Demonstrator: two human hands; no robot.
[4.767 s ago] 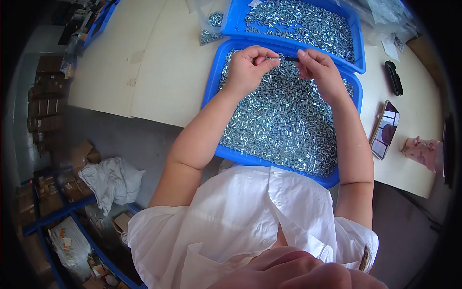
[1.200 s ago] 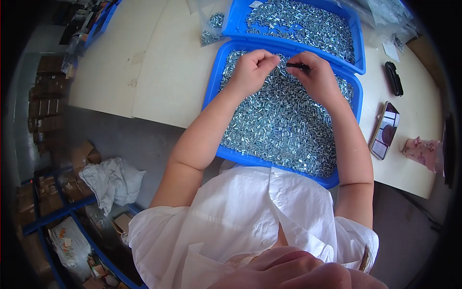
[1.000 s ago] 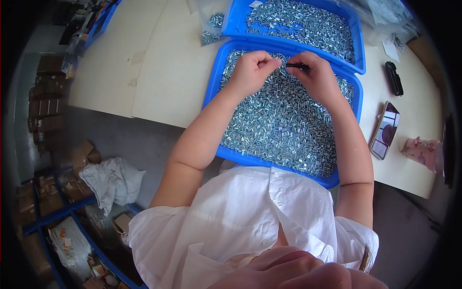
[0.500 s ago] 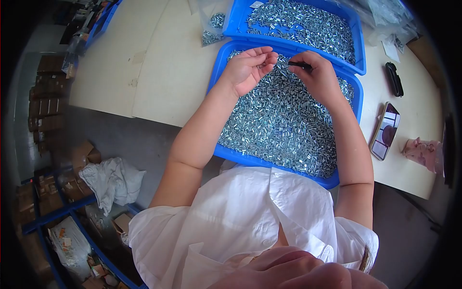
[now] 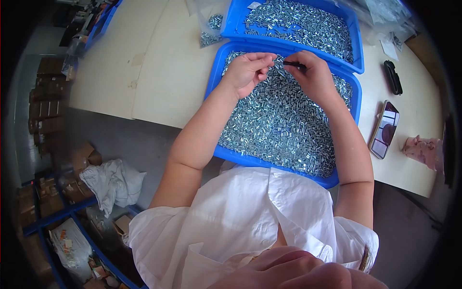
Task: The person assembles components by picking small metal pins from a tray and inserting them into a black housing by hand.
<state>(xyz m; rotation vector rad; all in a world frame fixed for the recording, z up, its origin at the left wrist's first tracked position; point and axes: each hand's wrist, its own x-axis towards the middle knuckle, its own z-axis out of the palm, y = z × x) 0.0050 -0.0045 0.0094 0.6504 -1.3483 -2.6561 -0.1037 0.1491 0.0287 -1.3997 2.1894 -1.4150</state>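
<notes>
Above the far part of a blue tray [image 5: 210,77] full of small shiny metal pins [image 5: 279,120], both hands face each other. My left hand [image 5: 246,73] is closed in a pinch, thumb against forefinger; whatever may be between the tips is too small to make out. In my right hand [image 5: 312,77] is a thin black tool [image 5: 294,64], gripped between thumb and fingers. Its tip points left toward the left fingertips, with a small gap between them. The tool's exact kind does not show.
Behind stands a second blue tray [image 5: 234,21] with more metal pins. A clear bag [image 5: 210,30] of pins lies at its left. On the table's right are a black case-like object [image 5: 392,77], a phone [image 5: 385,129] and a pink patterned cup [image 5: 423,152].
My left fingers have closed from a looser, spread pose into a pinch. My right hand has moved slightly left with the black tool, bringing its tip nearer the left fingertips.
</notes>
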